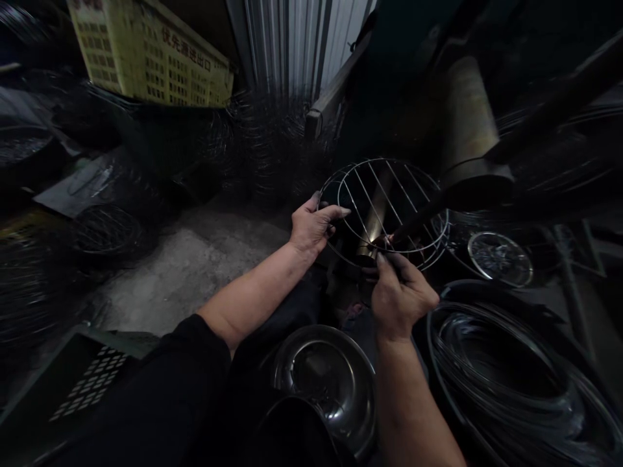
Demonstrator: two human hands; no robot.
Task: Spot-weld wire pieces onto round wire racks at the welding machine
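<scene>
Both hands hold a round wire rack (357, 188) with parallel bars across its ring. My left hand (311, 227) grips the left rim, thumb on top and fingers curled below. My right hand (402, 288) pinches the near edge of the rack between thumb and fingers. Just beyond my right fingertips, the rack's rim sits between a brass-coloured lower rod (374, 227) and a dark slanted upper arm (418, 217) of a machine. A small reddish glint shows where they meet. Whether my right fingers also hold a short wire is too dark to tell.
A metal bowl (350, 389) rests near my lap. On the right stands a tub (433, 350) of coiled wire, with a small round dish (472, 250) behind it. A thick machine cylinder (470, 117) hangs at upper right. Yellow crate (195, 78) stacks at upper left; a green crate (92, 383) lies lower left.
</scene>
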